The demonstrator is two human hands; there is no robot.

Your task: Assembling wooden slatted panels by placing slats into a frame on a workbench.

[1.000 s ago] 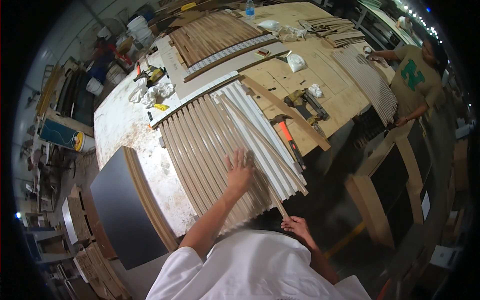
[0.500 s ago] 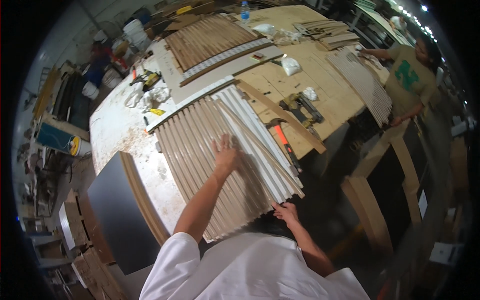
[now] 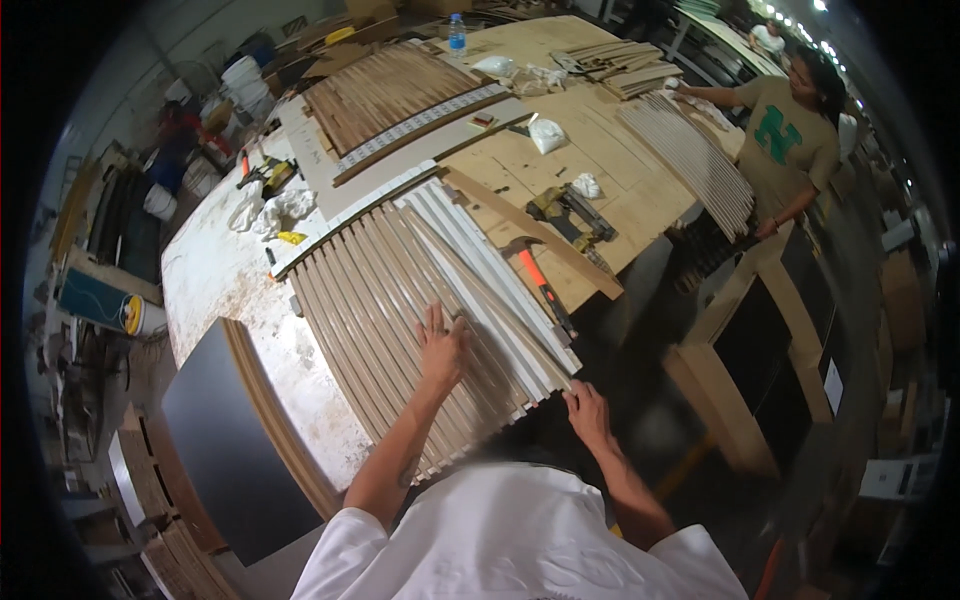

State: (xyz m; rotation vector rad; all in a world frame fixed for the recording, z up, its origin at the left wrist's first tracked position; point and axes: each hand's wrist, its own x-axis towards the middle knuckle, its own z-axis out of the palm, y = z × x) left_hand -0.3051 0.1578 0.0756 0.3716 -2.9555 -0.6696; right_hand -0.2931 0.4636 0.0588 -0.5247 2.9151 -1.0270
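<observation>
A slatted wooden panel [image 3: 345,275] lies in front of me, its light brown strips running toward my body. On its right part several white strips [image 3: 480,270] are bare of wood. One loose wooden strip [image 3: 490,300] lies slantwise across them. My left hand [image 3: 441,352] rests on the brown slats with its fingers spread. At the near right corner my right hand [image 3: 590,415] has its fingers closed at the loose strip's near end; the fingertips are partly hidden.
An orange-handled hammer [image 3: 543,280] and a nail gun [image 3: 572,215] lie right of the panel. Another slatted panel [image 3: 390,95] lies beyond. A dark board [image 3: 240,440] stands at left. At far right a co-worker [image 3: 790,130] handles a slatted panel [image 3: 690,155].
My left hand has slid nearer to me over the slats. My right hand has moved from the panel's near edge up to the loose strip's end. The view has shifted slightly.
</observation>
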